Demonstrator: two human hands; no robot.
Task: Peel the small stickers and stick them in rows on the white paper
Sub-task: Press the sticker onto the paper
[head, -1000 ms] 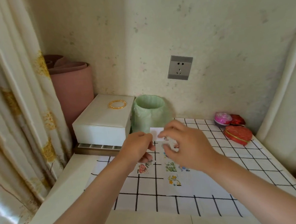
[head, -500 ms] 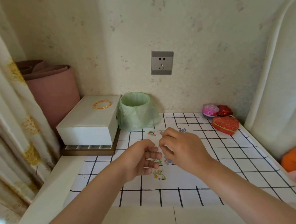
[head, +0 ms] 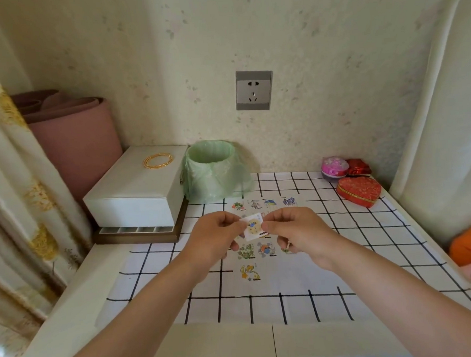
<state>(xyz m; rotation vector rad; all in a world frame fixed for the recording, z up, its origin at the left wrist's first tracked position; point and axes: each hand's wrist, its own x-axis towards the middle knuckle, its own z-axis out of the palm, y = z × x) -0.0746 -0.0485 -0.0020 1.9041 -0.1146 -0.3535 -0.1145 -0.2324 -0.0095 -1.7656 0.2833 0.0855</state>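
A small square sticker [head: 254, 227] with a yellow and blue figure is held just above the white paper [head: 296, 270], tilted toward me. My left hand [head: 217, 238] pinches its left edge and my right hand [head: 297, 229] pinches its right edge. The paper lies on the checked tablecloth. It carries a far row of stickers [head: 263, 203], a nearer row [head: 256, 250] partly hidden by my hands, and a single yellow one [head: 250, 272] closest to me.
A green-lined bin [head: 212, 171] stands behind the paper. A white box [head: 137, 191] with a gold bangle [head: 158, 160] sits at left, on a brown tray. Red heart box [head: 359, 191] and pink case [head: 334, 167] at back right. Curtain at left.
The view has swung down and left. My hands have drawn apart, and the small sticker now shows between them, face up toward me.
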